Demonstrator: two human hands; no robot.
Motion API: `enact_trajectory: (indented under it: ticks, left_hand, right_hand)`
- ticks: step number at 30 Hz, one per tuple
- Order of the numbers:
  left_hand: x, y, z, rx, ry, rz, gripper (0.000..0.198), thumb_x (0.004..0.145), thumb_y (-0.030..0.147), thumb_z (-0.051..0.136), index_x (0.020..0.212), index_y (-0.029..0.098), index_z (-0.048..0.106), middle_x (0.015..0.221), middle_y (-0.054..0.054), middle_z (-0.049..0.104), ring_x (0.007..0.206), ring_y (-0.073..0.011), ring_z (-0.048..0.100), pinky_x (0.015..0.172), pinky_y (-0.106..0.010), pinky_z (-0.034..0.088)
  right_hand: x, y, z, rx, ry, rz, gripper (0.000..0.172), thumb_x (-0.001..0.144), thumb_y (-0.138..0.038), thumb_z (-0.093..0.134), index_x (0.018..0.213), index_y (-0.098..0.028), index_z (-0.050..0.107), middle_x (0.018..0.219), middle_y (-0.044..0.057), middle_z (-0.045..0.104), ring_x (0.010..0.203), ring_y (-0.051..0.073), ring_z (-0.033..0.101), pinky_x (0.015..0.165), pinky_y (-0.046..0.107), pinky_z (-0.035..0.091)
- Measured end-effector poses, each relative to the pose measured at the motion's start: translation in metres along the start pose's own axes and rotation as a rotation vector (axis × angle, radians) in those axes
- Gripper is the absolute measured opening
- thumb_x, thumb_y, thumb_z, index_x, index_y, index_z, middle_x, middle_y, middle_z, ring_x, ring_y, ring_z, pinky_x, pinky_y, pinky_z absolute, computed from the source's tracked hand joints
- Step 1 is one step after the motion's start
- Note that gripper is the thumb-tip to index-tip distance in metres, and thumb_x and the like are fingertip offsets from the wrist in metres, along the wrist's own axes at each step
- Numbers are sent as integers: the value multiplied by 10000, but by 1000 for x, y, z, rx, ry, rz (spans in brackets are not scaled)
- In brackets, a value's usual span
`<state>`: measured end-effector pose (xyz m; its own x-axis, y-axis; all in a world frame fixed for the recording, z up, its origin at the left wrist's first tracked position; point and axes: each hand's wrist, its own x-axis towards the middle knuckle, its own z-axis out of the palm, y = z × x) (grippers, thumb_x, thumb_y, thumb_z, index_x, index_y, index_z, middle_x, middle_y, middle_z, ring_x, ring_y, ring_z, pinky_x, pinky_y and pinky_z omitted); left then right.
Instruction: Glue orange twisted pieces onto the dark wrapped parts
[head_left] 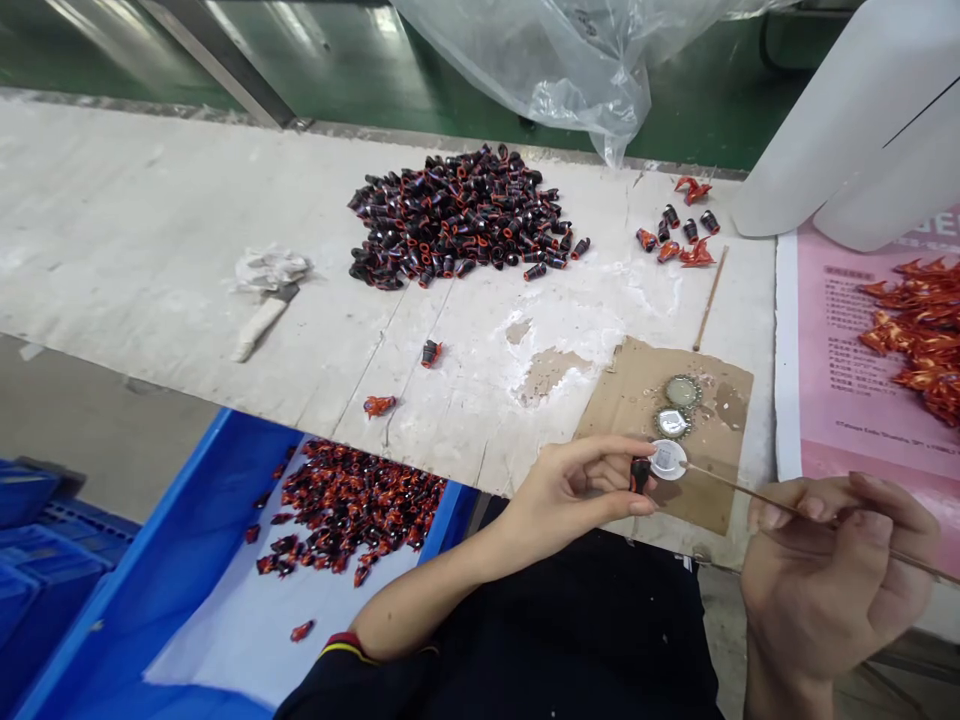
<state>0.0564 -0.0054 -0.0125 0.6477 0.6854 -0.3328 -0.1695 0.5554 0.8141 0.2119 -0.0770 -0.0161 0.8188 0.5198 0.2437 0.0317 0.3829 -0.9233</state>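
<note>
Pinched between the thumb and fingers of my left hand [574, 490] is a small black plastic piece with a red edge [640, 474]. My right hand [836, 570] grips a thin wooden stick [739, 487]. The stick's tip is at the edge of a small white round cap [666, 460], which sits just beside the black piece; whether the two touch I cannot tell. Two metal bottle caps, one with silvery liquid-like contents [673, 422] and one duller [683, 390], stand behind it on a piece of cardboard [626, 385].
A heap of black pieces [457, 215] lies farther back. Another stick [711, 300] rests behind the cardboard. Orange-red parts [919, 335] cover a pink sheet [817, 380] at right, near white containers [847, 130]. A blue bin [180, 530] holds joined pieces; a cloth-wrapped tool [266, 320] lies left.
</note>
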Motion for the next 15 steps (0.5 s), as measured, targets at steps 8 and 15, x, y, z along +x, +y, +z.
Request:
enact_trajectory:
  ticks: [8, 15]
  left_hand:
    - [-1, 4, 0, 57, 5, -36, 357, 696, 145, 792, 1049, 143, 733, 748, -14, 703, 649, -91, 607, 691, -216, 514]
    - [-1, 3, 0, -23, -24, -69, 344, 692, 104, 786, 1030, 145, 731, 729, -4, 711, 690, -101, 656, 706, -207, 523]
  right_hand:
    - [-10, 1, 7, 8, -156, 7, 98, 917, -163, 554, 947, -187, 644, 655, -48, 567, 553, 88, 527, 496, 226, 488]
    - [-9, 5, 7, 42, -162, 59, 98, 925, -185, 546, 939, -191, 643, 648, -46, 563, 563, 95, 538, 503, 227, 477]
